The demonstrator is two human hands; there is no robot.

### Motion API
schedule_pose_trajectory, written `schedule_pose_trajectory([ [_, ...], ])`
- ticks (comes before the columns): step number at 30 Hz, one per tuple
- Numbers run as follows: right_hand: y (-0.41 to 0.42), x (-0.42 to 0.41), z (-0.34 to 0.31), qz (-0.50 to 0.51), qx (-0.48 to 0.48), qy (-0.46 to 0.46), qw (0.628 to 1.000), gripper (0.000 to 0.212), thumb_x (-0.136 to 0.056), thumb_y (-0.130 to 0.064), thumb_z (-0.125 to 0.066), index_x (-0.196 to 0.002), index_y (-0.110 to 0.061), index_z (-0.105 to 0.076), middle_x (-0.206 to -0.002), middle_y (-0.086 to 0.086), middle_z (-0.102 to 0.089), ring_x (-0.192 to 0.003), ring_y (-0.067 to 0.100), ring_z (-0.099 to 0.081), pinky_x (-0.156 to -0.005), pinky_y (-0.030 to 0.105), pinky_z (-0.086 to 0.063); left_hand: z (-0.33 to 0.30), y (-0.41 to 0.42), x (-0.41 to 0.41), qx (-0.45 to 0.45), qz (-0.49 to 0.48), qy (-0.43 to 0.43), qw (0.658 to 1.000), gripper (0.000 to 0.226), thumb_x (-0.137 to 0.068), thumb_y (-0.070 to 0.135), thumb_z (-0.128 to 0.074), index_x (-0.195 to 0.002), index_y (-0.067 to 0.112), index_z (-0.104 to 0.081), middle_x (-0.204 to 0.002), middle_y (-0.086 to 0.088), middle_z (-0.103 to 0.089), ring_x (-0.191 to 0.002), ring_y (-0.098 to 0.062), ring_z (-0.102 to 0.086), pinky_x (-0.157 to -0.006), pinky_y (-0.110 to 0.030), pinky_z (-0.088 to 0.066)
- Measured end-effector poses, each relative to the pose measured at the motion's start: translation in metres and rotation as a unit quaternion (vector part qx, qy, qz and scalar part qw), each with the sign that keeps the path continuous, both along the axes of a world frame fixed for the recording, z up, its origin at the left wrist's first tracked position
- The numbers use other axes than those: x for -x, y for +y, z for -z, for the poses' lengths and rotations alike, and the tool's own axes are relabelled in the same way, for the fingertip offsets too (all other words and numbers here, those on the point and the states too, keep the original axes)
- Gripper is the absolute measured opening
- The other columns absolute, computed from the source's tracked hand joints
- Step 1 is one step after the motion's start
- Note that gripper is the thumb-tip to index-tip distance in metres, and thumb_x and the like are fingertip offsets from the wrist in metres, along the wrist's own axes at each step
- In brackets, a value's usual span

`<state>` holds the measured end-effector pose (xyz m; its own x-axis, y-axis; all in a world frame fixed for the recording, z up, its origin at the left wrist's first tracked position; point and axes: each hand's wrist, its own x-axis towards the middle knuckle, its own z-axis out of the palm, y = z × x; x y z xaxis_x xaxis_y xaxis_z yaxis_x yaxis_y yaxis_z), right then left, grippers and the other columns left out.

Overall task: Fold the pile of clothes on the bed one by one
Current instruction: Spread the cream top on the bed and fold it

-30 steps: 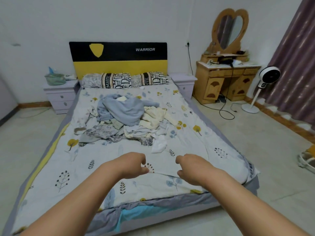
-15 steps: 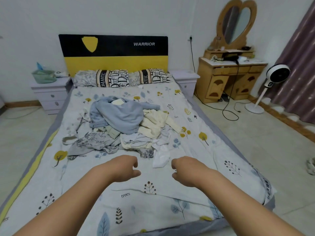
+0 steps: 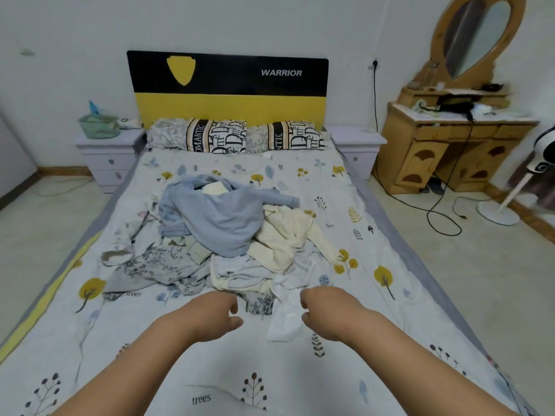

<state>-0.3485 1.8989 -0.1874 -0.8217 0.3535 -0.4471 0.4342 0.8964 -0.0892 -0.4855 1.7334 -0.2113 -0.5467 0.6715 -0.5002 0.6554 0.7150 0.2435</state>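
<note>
A loose pile of clothes lies in the middle of the bed (image 3: 405, 298). On top is a light blue sweatshirt (image 3: 222, 217), to its right a cream garment (image 3: 288, 235), at the left a grey floral cloth (image 3: 150, 265), and at the front a white piece (image 3: 285, 319). My left hand (image 3: 210, 316) and my right hand (image 3: 327, 313) hover just short of the pile's near edge, fingers loosely curled, holding nothing. The white piece lies between them.
Two patterned pillows (image 3: 234, 136) sit under the black and yellow headboard (image 3: 228, 85). Lilac nightstands (image 3: 108, 154) flank the bed. At the right stand a wooden dressing table (image 3: 450, 145) with mirror, a black cable (image 3: 441, 217) on the floor and a white fan (image 3: 510, 199).
The view has moved in closer over the bed. Both hands have advanced towards the pile and now reach its near edge beside the white piece.
</note>
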Motion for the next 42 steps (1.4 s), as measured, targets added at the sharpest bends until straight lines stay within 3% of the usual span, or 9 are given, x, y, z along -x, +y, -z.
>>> schedule_pose_trajectory([
  [13, 0.09, 0.089, 0.067, -0.042, 0.012, -0.008, 0.999, 0.026, -0.095, -0.013, -0.038, -0.116, -0.011, -0.052, -0.116, 0.006, -0.056, -0.083, 0.018, -0.04, -0.05, 0.021, -0.023, 0.057, 0.051, 0.065, 0.019, -0.077, -0.01, 0.997, 0.031, -0.094, 0.038, -0.044, -0.12, 0.022, -0.051, -0.123, 0.003, -0.054, -0.107, -0.015, -0.053, -0.087, -0.024, -0.042],
  [18, 0.104, 0.128, 0.096, -0.036, 0.016, 0.001, 0.999, 0.005, -0.095, -0.014, -0.037, -0.091, -0.018, -0.039, -0.07, -0.009, -0.026, -0.067, 0.016, -0.037, -0.048, 0.019, -0.016, 0.085, 0.072, 0.107, 0.012, -0.06, -0.004, 0.998, 0.031, -0.095, 0.036, -0.043, -0.12, 0.02, -0.051, -0.121, 0.002, -0.055, -0.1, -0.015, -0.051, -0.081, -0.023, -0.039],
  [25, 0.137, 0.192, 0.163, 0.019, 0.003, 0.019, 1.0, 0.035, -0.092, -0.009, -0.038, -0.064, -0.021, -0.021, -0.068, -0.005, -0.024, -0.056, 0.007, -0.022, -0.047, 0.022, -0.016, 0.142, 0.123, 0.162, -0.026, -0.04, 0.008, 0.999, 0.007, -0.095, 0.028, -0.041, -0.101, 0.025, -0.043, -0.074, 0.017, -0.031, -0.081, -0.01, -0.043, -0.059, -0.016, -0.031],
  [28, 0.157, 0.219, 0.189, 0.021, 0.0, 0.018, 1.0, 0.009, -0.093, -0.01, -0.04, -0.095, -0.014, -0.047, -0.081, 0.003, -0.038, -0.077, 0.018, -0.043, -0.049, 0.024, -0.017, 0.173, 0.157, 0.181, -0.038, -0.026, 0.017, 0.999, 0.027, -0.096, 0.025, -0.041, -0.119, 0.015, -0.049, -0.075, 0.014, -0.035, -0.085, -0.011, -0.043, -0.056, -0.017, -0.028],
  [29, 0.164, 0.227, 0.202, 0.027, -0.005, 0.021, 0.999, 0.021, -0.093, -0.012, -0.042, -0.113, -0.013, -0.047, -0.097, 0.008, -0.046, -0.093, 0.021, -0.048, -0.053, 0.026, -0.022, 0.184, 0.168, 0.187, -0.038, -0.025, 0.018, 0.999, 0.03, -0.096, 0.025, -0.041, -0.123, 0.013, -0.047, -0.084, 0.01, -0.046, -0.092, -0.013, -0.047, -0.063, -0.02, -0.031],
  [32, 0.18, 0.252, 0.237, 0.056, -0.016, 0.035, 0.998, 0.042, -0.092, -0.017, -0.045, -0.133, -0.015, -0.036, -0.131, 0.01, -0.04, -0.117, 0.024, -0.043, -0.072, 0.03, -0.03, 0.216, 0.201, 0.201, -0.038, -0.021, 0.021, 0.999, 0.033, -0.094, 0.022, -0.042, -0.125, 0.012, -0.044, -0.122, -0.005, -0.052, -0.11, -0.019, -0.051, -0.081, -0.024, -0.037],
  [36, 0.201, 0.277, 0.278, 0.095, 0.036, 0.042, 0.994, 0.071, -0.092, -0.03, -0.05, -0.149, -0.021, -0.008, -0.155, 0.01, -0.006, -0.139, 0.028, -0.02, -0.103, 0.036, -0.031, 0.253, 0.242, 0.218, -0.038, -0.022, 0.034, 0.998, 0.039, -0.091, 0.018, -0.044, -0.129, 0.012, -0.039, -0.127, -0.006, -0.045, -0.116, -0.022, -0.045, -0.087, -0.028, -0.037],
  [39, 0.216, 0.286, 0.309, 0.101, 0.073, 0.063, 0.99, 0.098, -0.087, -0.045, -0.059, -0.148, -0.021, 0.014, -0.156, 0.006, 0.019, -0.145, 0.024, 0.002, -0.113, 0.04, -0.024, 0.281, 0.268, 0.23, -0.061, -0.035, 0.033, 0.997, 0.044, -0.088, 0.011, -0.043, -0.131, 0.011, -0.035, -0.135, -0.008, -0.038, -0.121, -0.023, -0.04, -0.094, -0.029, -0.035],
  [42, 0.225, 0.287, 0.342, 0.085, 0.103, 0.052, 0.99, 0.098, -0.083, -0.044, -0.062, -0.15, -0.018, 0.004, -0.158, 0.003, 0.004, -0.145, 0.019, -0.007, -0.114, 0.036, -0.023, 0.302, 0.284, 0.239, -0.079, -0.045, 0.022, 0.996, 0.059, -0.089, 0.003, -0.038, -0.145, 0.012, -0.018, -0.153, -0.015, -0.012, -0.139, -0.028, -0.02, -0.108, -0.033, -0.026],
])
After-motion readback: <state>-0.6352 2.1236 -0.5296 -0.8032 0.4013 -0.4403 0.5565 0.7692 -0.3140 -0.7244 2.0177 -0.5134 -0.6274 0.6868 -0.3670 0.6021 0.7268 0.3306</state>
